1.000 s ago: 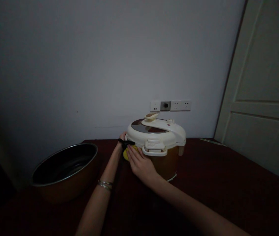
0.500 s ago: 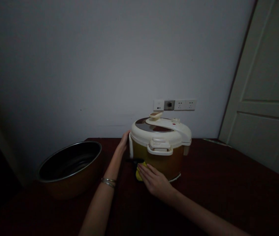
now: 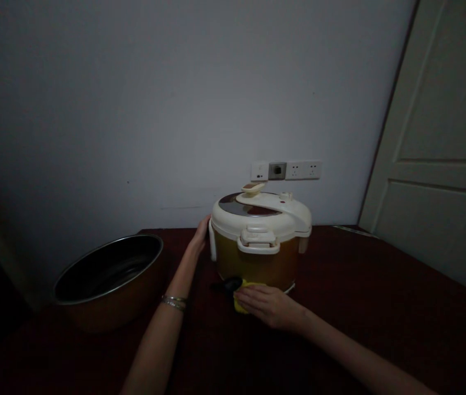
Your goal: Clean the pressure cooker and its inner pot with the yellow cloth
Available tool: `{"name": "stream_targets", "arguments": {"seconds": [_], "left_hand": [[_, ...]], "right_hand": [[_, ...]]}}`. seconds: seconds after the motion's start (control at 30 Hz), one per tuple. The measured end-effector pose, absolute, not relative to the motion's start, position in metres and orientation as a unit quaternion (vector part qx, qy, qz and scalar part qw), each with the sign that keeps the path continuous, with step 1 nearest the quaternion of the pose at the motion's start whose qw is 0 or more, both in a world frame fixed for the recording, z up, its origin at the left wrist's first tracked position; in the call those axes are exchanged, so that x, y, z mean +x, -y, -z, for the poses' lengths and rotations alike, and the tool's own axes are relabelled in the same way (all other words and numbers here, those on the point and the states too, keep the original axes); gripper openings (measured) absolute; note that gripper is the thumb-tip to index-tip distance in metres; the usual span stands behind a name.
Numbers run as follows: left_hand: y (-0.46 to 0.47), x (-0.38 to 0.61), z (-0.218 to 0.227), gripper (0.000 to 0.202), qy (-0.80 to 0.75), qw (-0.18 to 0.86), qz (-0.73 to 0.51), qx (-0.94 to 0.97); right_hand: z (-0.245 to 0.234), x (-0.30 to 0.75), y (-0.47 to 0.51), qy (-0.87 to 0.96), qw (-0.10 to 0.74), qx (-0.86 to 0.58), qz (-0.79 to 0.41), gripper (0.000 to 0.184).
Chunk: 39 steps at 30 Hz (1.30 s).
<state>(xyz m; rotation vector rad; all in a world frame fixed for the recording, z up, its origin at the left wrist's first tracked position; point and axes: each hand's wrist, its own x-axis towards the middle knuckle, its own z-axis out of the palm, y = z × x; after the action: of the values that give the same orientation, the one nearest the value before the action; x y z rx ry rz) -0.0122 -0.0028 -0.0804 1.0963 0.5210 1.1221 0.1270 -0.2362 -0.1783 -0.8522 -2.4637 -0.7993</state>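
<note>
A rice cooker [image 3: 260, 244] with a cream lid and golden-brown body stands on the dark red table [image 3: 381, 307]. My left hand [image 3: 200, 233] rests against the cooker's left side near the lid, fingers wrapped round its back. My right hand [image 3: 263, 304] lies flat and presses a yellow cloth [image 3: 241, 302] against the bottom front of the cooker. A small black piece [image 3: 227, 285] shows just left of the cloth, at the cooker's base. A bracelet circles my left wrist.
A large metal bowl [image 3: 107, 280] with a dark inside sits on the table at the left. A row of wall sockets [image 3: 285, 170] is behind the cooker. A pale door [image 3: 442, 164] fills the right side.
My right hand slid the yellow cloth down the cooker's left front side, from just under the lid to the base. My left hand stayed on the cooker's left side.
</note>
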Motion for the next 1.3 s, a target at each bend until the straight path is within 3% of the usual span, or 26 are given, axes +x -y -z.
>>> {"name": "stream_targets", "arguments": {"seconds": [0.13, 0.37, 0.47, 0.6, 0.73, 0.8, 0.97, 1.17, 1.3], "left_hand": [[0.003, -0.010, 0.083, 0.031, -0.232, 0.679, -0.495, 0.489], [0.000, -0.010, 0.089, 0.040, -0.234, 0.672, -0.497, 0.497], [-0.002, -0.010, 0.090, 0.039, -0.227, 0.666, -0.504, 0.500], [0.000, -0.008, 0.091, 0.035, -0.221, 0.667, -0.512, 0.494], [0.001, -0.005, 0.091, 0.038, -0.218, 0.673, -0.514, 0.485], [0.001, -0.004, 0.091, 0.039, -0.215, 0.673, -0.517, 0.482], [0.005, -0.004, 0.087, 0.040, -0.220, 0.675, -0.517, 0.479], [0.017, -0.005, 0.081, 0.042, -0.235, 0.665, -0.519, 0.483], [0.022, -0.006, 0.079, 0.040, -0.262, 0.595, -0.556, 0.518]], "right_hand": [[0.166, 0.168, 0.264, 0.910, 0.212, -0.302, 0.193, 0.042], [0.164, 0.175, 0.266, 0.919, 0.175, -0.306, 0.176, 0.042], [0.160, 0.178, 0.269, 0.885, 0.239, -0.338, 0.216, 0.042], [0.144, 0.184, 0.265, 0.801, 0.385, -0.376, 0.263, 0.046], [0.146, 0.179, 0.260, 0.748, 0.456, -0.382, 0.295, 0.050], [0.157, 0.174, 0.260, 0.750, 0.448, -0.378, 0.307, 0.046], [0.168, 0.175, 0.267, 0.832, 0.316, -0.349, 0.293, 0.039], [0.137, 0.179, 0.263, 0.701, 0.492, -0.396, 0.331, 0.051], [0.149, 0.166, 0.264, 0.677, 0.500, -0.422, 0.336, 0.048]]}}
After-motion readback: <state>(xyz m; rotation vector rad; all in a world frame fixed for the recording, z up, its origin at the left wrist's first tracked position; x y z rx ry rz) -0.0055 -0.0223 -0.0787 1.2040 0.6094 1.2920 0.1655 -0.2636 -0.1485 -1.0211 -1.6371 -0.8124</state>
